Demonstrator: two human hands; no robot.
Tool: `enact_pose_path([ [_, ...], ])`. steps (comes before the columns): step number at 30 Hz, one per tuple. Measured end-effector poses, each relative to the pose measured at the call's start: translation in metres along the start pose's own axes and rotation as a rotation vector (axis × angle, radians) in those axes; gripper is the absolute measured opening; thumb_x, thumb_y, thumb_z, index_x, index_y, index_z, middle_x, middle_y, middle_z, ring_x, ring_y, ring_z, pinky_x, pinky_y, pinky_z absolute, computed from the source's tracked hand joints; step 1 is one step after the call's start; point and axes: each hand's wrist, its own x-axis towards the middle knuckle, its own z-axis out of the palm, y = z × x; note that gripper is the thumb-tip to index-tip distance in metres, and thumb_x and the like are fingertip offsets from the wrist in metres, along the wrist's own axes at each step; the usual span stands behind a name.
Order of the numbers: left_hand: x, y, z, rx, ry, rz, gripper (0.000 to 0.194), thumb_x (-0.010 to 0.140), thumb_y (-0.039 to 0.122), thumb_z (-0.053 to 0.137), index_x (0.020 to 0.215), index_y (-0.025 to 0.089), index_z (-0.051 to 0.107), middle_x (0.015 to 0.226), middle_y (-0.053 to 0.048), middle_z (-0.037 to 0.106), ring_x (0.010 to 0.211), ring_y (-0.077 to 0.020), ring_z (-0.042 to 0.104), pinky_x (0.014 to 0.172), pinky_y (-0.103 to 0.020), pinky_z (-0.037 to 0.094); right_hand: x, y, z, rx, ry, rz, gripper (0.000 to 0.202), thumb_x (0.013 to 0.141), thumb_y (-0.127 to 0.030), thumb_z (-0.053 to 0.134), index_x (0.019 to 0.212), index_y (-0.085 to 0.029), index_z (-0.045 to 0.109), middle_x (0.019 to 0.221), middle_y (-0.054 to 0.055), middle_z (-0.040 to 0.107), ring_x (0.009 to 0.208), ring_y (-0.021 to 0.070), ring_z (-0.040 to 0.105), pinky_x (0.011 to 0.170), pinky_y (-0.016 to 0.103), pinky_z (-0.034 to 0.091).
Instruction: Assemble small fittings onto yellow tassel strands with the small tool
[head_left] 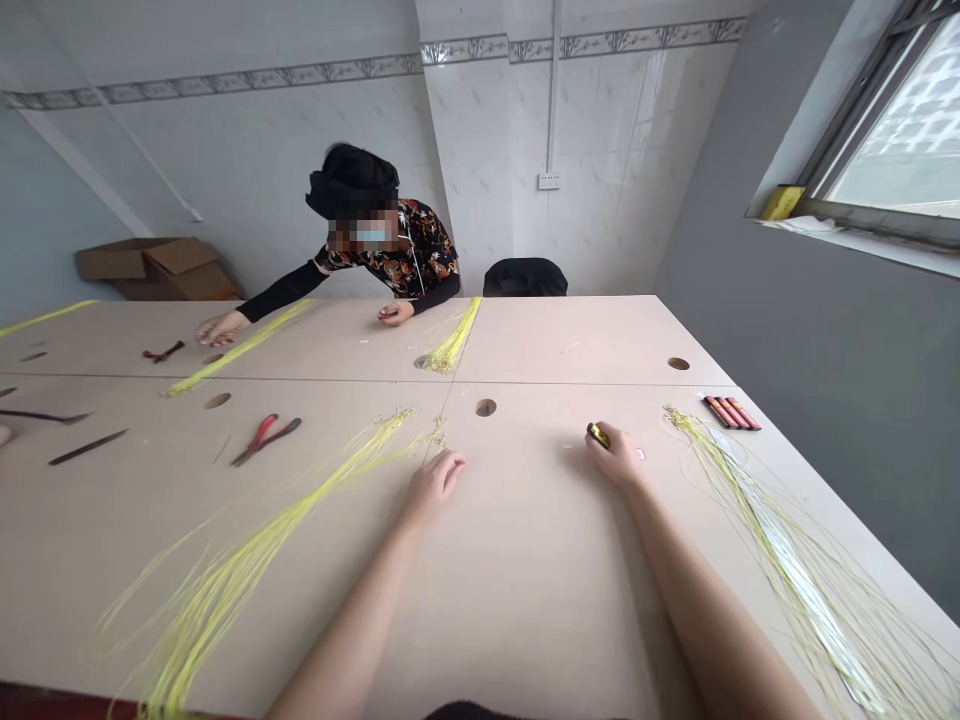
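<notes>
My right hand [619,458] is closed around a small black and yellow lighter [598,435] above the table, right of centre. My left hand [437,480] rests with curled fingers near the tips of a bundle of yellow cords [289,515]; whatever its fingertips pinch, if anything, is too small to make out. That bundle fans out toward the lower left, and a few stray strands [436,432] lie just beyond my left fingers. To the right of my right hand, a second yellow cord bundle [724,465] stretches toward the near right corner.
Red-handled pliers [264,438] and dark tweezers [88,447] lie at left. Several pink lighters [731,413] sit near the right edge. Across the table [525,560], a co-worker [382,250] reaches beside more yellow cords [240,345]. A round hole [486,407] opens in the tabletop.
</notes>
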Motion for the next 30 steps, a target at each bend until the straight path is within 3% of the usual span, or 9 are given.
enact_pose_path([
  [4,0.0,0.008,-0.002,-0.062,-0.03,-0.01,0.013,0.086,0.023,0.044,0.084,0.022,0.056,0.082,-0.001,0.067,0.071,-0.0133,0.062,0.063,-0.022,0.043,-0.002,-0.006,0.0,0.12,0.052,0.048,0.023,0.074,-0.034,0.044,0.059,-0.019,0.034,0.053,-0.003,0.031,0.053,0.0108,0.031,0.049,0.025,0.02],
  [7,0.009,0.031,0.004,-0.127,-0.023,-0.001,0.011,0.086,0.026,0.047,0.086,0.022,0.057,0.082,0.0,0.068,0.066,-0.012,0.061,0.062,-0.021,0.043,-0.005,-0.022,0.014,0.285,0.061,0.087,0.026,0.076,-0.041,0.044,0.062,-0.02,0.038,0.055,-0.003,0.029,0.053,0.0108,0.029,0.048,0.024,0.022],
  [13,0.032,0.085,0.041,-0.3,0.112,0.012,0.015,0.088,0.029,0.046,0.085,0.02,0.058,0.077,0.0,0.067,0.054,-0.0091,0.054,0.058,-0.02,0.043,-0.013,-0.046,0.033,0.485,-0.077,0.067,0.042,0.077,-0.057,0.047,0.058,-0.02,0.038,0.053,-0.003,0.029,0.05,0.0102,0.028,0.048,0.025,0.023],
  [16,0.033,0.085,0.055,-0.374,0.085,0.044,0.013,0.086,0.028,0.049,0.081,0.02,0.058,0.073,0.0,0.066,0.055,-0.0091,0.054,0.057,-0.02,0.043,-0.017,-0.044,0.03,0.498,-0.132,0.052,0.04,0.078,-0.053,0.046,0.059,-0.019,0.04,0.052,-0.004,0.03,0.05,0.0101,0.029,0.049,0.025,0.024],
  [21,0.034,0.073,0.062,-0.489,0.172,-0.083,0.012,0.083,0.031,0.055,0.083,0.019,0.057,0.076,-0.001,0.068,0.06,-0.0106,0.058,0.057,-0.021,0.045,-0.015,-0.039,0.033,0.469,-0.271,-0.067,0.029,0.076,-0.044,0.051,0.066,-0.017,0.05,0.06,-0.003,0.041,0.057,0.0106,0.036,0.055,0.024,0.03],
  [30,0.034,0.076,0.067,-0.565,-0.039,-0.03,0.016,0.085,0.026,0.05,0.1,0.021,0.055,0.088,-0.004,0.072,0.081,-0.0157,0.069,0.068,-0.025,0.053,-0.008,-0.036,0.038,0.42,-0.368,-0.113,0.022,0.077,-0.035,0.047,0.071,-0.016,0.055,0.065,-0.001,0.051,0.063,0.0116,0.043,0.059,0.023,0.033],
])
